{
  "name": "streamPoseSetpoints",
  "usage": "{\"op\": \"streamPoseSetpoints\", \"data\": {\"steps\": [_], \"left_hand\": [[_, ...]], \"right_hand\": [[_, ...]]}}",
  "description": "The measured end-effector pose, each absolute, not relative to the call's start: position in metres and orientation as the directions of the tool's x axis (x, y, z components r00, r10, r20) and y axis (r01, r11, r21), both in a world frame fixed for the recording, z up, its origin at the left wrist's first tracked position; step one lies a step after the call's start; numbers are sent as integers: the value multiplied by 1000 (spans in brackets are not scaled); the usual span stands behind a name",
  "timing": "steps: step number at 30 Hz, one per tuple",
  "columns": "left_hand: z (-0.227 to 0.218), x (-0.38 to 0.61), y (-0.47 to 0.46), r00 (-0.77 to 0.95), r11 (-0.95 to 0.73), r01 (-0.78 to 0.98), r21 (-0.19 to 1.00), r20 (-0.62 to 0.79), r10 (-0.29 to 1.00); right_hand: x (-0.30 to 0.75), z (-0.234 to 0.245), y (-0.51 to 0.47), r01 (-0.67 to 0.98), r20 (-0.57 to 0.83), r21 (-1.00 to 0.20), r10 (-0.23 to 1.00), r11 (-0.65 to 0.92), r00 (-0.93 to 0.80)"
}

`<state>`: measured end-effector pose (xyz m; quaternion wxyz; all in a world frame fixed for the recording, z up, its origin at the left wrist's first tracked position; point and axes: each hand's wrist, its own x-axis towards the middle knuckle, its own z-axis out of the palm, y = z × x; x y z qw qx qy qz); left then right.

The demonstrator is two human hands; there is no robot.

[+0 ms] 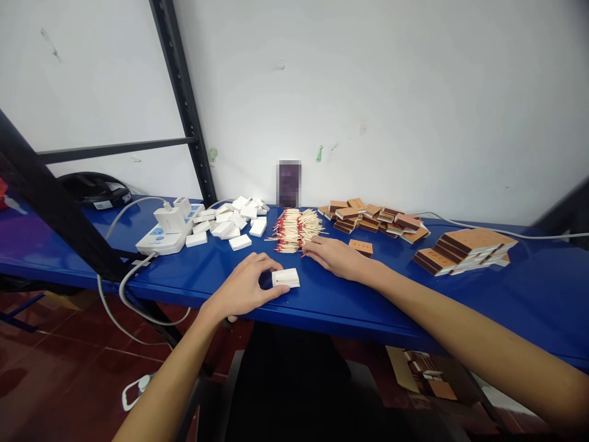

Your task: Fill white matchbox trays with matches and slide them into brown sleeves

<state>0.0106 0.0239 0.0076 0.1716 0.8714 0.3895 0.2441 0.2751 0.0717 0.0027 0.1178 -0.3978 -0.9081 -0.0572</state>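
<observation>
My left hand (248,283) grips a small white matchbox tray (286,278) by its sides, thumb in front and fingers behind, near the table's front edge. At least one red-headed match shows in the tray. A heap of matchsticks (289,230) with red heads lies just beyond it. My right hand (335,256) rests palm down, its fingers closed on matchsticks at the near right edge of the heap; how many is hidden. Beside that hand lies a single brown matchbox sleeve (361,247).
White matchbox trays (230,222) are piled at the left, beside a power strip (168,236) with white cables. Brown matchboxes (368,215) are heaped at the back right, with a neat stack (469,248) farther right. A blurred dark object (289,184) stands at the wall.
</observation>
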Motion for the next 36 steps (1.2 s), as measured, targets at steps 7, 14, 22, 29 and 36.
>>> {"op": "streamPoseSetpoints", "data": {"steps": [7, 14, 22, 29, 36], "left_hand": [[6, 10, 25, 581, -647, 593, 479, 300, 756], [5, 11, 25, 589, -664, 604, 440, 314, 744], [5, 10, 25, 591, -666, 605, 436, 313, 743], [10, 10, 22, 571, -685, 566, 458, 382, 727], [9, 13, 23, 569, -679, 527, 510, 382, 728]], "right_hand": [[267, 13, 57, 671, 427, -230, 693, 704, -581], [234, 16, 29, 518, 416, -458, 689, 722, -593], [267, 21, 52, 778, 419, -250, 788, 577, -450], [290, 16, 61, 771, 196, -166, 787, 615, -585], [283, 17, 53, 694, 278, -229, 729, 682, -625]]}}
